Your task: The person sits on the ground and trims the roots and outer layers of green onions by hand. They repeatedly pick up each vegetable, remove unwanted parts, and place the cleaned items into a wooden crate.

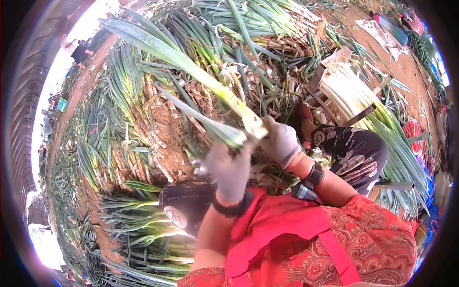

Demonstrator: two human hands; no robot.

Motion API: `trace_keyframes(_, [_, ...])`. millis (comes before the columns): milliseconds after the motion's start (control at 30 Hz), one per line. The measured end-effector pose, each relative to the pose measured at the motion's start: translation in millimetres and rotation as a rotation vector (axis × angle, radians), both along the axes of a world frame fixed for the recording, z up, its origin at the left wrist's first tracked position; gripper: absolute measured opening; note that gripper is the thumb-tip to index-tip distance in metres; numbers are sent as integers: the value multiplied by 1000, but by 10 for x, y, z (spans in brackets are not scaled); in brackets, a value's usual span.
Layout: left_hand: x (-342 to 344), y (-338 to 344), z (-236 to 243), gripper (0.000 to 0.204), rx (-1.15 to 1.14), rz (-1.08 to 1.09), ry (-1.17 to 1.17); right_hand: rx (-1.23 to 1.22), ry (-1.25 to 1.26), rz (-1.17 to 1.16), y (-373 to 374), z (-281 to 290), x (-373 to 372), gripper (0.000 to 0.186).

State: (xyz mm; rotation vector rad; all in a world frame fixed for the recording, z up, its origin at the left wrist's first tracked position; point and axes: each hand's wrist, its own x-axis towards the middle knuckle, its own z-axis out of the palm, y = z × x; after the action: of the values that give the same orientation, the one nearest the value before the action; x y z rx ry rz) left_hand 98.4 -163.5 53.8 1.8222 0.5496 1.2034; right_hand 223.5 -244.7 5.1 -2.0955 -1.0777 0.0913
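A red apron point(282, 217) lies over a red patterned garment point(344, 244) nearest the camera; beyond it the knees, in dark printed trousers point(351, 146), stand apart to either side; a black watch point(314, 175) circles the right wrist and a dark band point(233, 209) the left; the gloved left hand point(231, 167), blurred by motion, is closed on the lower end of a loose-looking leaf point(205, 118), whose tip points to the upper left; just beside it, the gloved right hand point(281, 139) pinches the pale root end of a leek point(205, 79) between thumb and fingers; this leek slants up and away to the left, above the heaps; by the left knee lie more leeks point(143, 215), their green leaves pointing left; past the hands, a broad heap of untrimmed leeks point(117, 91) shows tangled brown roots point(167, 136); to the right, a metal rack point(361, 115) bears a bundle of pale-stemmed leeks point(354, 91); farther off stretches brown ground point(356, 36); at the far upper left is a person in dark clothing point(80, 53).
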Motion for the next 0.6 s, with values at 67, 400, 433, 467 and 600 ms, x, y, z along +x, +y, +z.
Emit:
trace_keyframes(67, [-290,-252,-123,14,-522,-246,-130,44,27,25,-2,-7,47,33])
trace_keyframes(400, [-830,619,21,49,-435,-45,-195,190,-212,153,-225,12,-12,30])
trace_keyframes(433, [-685,695,101,53,-392,-95,-246,210,-227,190,-239,8,-69,31])
trace_keyframes(467, [-551,768,184,57,-349,-145,-297,205,-185,253,-254,30,-138,33])
trace_keyframes(600, [-396,967,86,50,-633,-229,-693,204,-218,475,-233,239,-221,50])
